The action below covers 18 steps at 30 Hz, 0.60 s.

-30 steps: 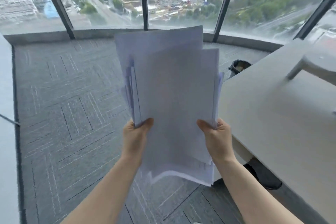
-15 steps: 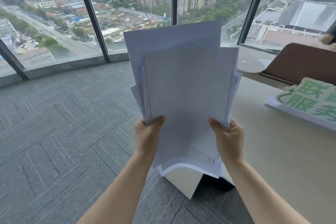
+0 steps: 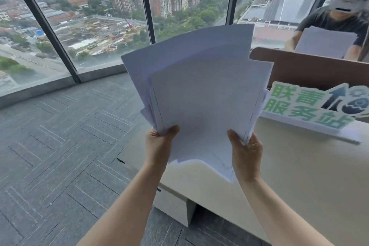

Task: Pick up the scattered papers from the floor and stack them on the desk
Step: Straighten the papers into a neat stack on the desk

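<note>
Tall windows with dark slanted frames fill the far side, looking down on apartment towers, trees and a building site. Below them the grey patterned carpet floor takes up the whole left half of the view, with no sheets visible on the part that shows. To the right stands the pale beige surface, its near corner resting on a white panel leg. Along the far edge of the surface runs a brown divider panel, and behind it another person in a dark shirt leans over, holding a white sheet. In front of the divider a white sign with green characters, a dark arrow and a round emblem lies tilted on the surface.

The papers are off the floor, gathered into a loose, fanned bundle held upright in the air above the near left corner of the surface, apparently not touching it. The sheets are uneven, with top corners splayed and bottom edges ragged. The left hand is clamped on the bundle's lower left edge, thumb on the near face. The right hand grips the lower right edge the same way. Both forearms reach up from the bottom of the view, the two hands well apart
</note>
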Available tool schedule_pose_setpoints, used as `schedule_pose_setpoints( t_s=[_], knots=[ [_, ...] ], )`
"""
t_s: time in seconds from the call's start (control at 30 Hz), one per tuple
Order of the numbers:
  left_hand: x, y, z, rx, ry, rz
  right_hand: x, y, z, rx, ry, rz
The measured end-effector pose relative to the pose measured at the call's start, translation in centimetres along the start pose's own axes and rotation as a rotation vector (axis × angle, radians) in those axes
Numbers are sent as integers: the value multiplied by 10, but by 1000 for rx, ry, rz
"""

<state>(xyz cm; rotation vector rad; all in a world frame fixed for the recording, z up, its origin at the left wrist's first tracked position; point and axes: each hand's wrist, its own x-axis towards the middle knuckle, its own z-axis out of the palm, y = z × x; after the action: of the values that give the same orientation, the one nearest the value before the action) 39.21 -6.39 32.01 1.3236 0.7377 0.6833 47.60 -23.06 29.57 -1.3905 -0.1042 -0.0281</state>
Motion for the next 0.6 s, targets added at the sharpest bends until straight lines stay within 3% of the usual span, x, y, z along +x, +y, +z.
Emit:
schedule_pose_setpoints(
  t_s=[0.27, 0.43, 0.6],
  knots=[
    [13, -20, 43, -48, -150, -52, 15, 11, -35, -61, 119, -10],
    [21, -50, 41, -11, -246, -98, 4, 37, -54, -120, 78, 64],
    [27, -71, 37, 20, -271, -130, 6, 46, -59, -98, 73, 16]
  ],
)
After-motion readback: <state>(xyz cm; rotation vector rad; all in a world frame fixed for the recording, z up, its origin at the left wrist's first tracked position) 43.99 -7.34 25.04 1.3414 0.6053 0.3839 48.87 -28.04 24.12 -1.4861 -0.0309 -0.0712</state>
